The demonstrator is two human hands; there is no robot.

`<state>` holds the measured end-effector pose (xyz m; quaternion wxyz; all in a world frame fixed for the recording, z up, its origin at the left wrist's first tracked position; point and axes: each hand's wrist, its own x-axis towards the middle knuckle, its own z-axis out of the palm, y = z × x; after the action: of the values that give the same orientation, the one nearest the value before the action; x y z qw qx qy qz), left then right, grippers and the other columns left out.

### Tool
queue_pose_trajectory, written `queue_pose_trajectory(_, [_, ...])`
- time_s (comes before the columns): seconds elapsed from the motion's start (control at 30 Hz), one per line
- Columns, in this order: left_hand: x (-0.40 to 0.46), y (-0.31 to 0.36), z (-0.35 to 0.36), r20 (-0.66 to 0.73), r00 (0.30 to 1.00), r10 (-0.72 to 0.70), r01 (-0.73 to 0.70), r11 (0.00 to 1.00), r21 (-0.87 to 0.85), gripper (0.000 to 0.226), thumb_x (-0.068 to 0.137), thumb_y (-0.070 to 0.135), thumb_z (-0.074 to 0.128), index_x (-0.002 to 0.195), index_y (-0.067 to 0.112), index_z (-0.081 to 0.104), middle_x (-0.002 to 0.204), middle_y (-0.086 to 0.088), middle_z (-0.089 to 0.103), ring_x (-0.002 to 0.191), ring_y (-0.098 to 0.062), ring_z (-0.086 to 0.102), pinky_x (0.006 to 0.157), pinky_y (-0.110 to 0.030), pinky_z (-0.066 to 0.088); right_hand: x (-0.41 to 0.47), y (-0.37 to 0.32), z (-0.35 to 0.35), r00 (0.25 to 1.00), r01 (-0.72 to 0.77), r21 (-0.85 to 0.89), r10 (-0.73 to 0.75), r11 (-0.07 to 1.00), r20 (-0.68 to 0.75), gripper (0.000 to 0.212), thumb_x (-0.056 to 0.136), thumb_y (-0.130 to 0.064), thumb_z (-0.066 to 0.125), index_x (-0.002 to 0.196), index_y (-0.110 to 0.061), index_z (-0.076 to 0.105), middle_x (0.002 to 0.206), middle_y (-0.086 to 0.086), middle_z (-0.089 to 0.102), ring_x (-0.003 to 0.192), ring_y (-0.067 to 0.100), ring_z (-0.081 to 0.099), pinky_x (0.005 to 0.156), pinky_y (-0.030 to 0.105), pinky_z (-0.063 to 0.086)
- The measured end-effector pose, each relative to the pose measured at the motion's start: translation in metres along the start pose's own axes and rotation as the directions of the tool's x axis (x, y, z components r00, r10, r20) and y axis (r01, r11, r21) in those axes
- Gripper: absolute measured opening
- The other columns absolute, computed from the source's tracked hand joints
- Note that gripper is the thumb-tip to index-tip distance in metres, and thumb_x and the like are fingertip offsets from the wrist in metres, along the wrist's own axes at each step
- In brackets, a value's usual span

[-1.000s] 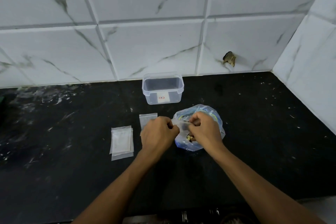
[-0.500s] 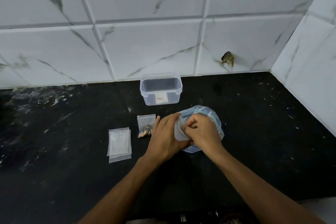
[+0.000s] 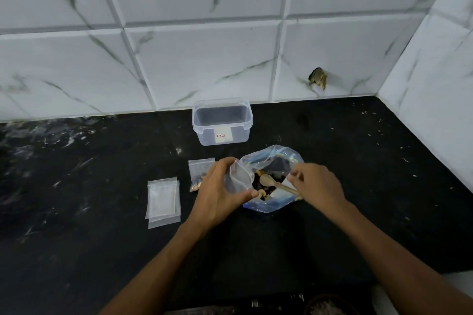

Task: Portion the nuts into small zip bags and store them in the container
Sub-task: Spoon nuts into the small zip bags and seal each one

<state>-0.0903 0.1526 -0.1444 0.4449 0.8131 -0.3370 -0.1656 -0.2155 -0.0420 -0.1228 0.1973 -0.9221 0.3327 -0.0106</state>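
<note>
From the head view we look down on a black stone bench (image 3: 76,212) speckled with pale marks, backed by white marble-patterned wall tiles (image 3: 204,59) that turn a corner at the right.

Near the back edge of the bench, just in front of the tiles, stands a clear rectangular plastic container (image 3: 222,121) with no lid on it and a small white label on its front wall.

In front of it, toward the middle of the bench, lies a large clear plastic bag with blue tint (image 3: 273,161), its mouth spread open, with mixed nuts (image 3: 263,193) showing inside, some pale and curved, some dark.

Our left hand (image 3: 217,194) curls round a small clear zip bag (image 3: 239,178), thumb below and fingers above, holding its mouth open at the left rim of the big bag.

Our right hand (image 3: 317,184) pinches the handle of a small wooden spoon (image 3: 275,184), whose bowl lies over the nuts, just beside the small bag's opening.

Left of the left hand, partly hidden by it, a small zip bag with nuts in its bottom (image 3: 201,174) lies flat on the bench.

Farther left, apart from it, lies a short stack of empty small zip bags (image 3: 162,202), slightly fanned.

A dark chipped spot (image 3: 318,78) marks the tile low on the wall at the right.
</note>
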Motion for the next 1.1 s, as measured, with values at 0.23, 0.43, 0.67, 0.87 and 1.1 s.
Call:
queue_pose_trajectory(0.23, [-0.02,-0.016,0.009,0.111,0.993,-0.029,0.033,0.999,-0.029,0.088,0.06,0.06,0.08,0.134,0.041,0.038,0.125,0.029,0.042,0.121,-0.002,0.048,0.1,-0.03,0.049,-0.003,0.008,0.025,0.982,0.001,-0.123,0.022,0.992,0.188,0.016,0.094,-0.037,0.055,0.103,-0.024,0.06,0.083,-0.005,0.061,0.074,0.009,0.061,0.073,0.033,0.056])
queue_pose_trajectory(0.43, [-0.022,-0.014,0.019,0.169,0.986,-0.005,0.012,0.999,-0.037,0.083,0.063,0.055,0.083,0.128,0.052,0.032,0.13,0.026,0.039,0.123,0.0,0.043,0.098,-0.024,0.047,0.005,0.01,0.014,0.999,0.035,-0.154,-0.029,0.987,0.036,0.013,0.097,-0.028,0.05,0.095,-0.024,0.062,0.083,-0.004,0.064,0.073,0.009,0.062,0.068,0.027,0.054])
queue_pose_trajectory(0.67, [-0.026,-0.013,0.028,0.211,0.977,0.042,-0.027,0.997,-0.074,0.079,0.058,0.063,0.079,0.121,0.066,0.032,0.137,0.042,0.026,0.133,0.0,0.037,0.104,-0.026,0.044,0.015,0.015,0.011,0.988,0.137,-0.1,-0.128,0.986,0.088,0.016,0.096,-0.021,0.052,0.101,-0.023,0.068,0.088,-0.004,0.068,0.077,0.007,0.064,0.073,0.029,0.056])
queue_pose_trajectory(0.87, [-0.026,-0.007,0.034,0.218,0.976,0.001,0.02,0.995,-0.094,0.076,0.059,0.061,0.079,0.112,0.077,0.028,0.14,0.035,0.026,0.136,-0.005,0.034,0.108,-0.041,0.045,0.019,0.006,0.017,0.979,0.024,0.099,-0.044,0.995,0.201,0.017,0.095,-0.014,0.054,0.096,-0.015,0.071,0.081,-0.002,0.067,0.067,0.005,0.064,0.064,0.022,0.054])
queue_pose_trajectory(1.1, [-0.027,-0.002,0.034,0.233,0.972,-0.008,0.03,0.996,-0.09,0.076,0.06,0.062,0.077,0.109,0.083,0.024,0.142,0.026,0.028,0.137,-0.01,0.034,0.108,-0.044,0.045,0.022,0.005,0.016,0.915,-0.311,0.413,0.152,0.856,0.374,0.017,0.096,-0.008,0.051,0.099,-0.012,0.067,0.088,0.011,0.07,0.061,0.012,0.063,0.047,0.017,0.044])
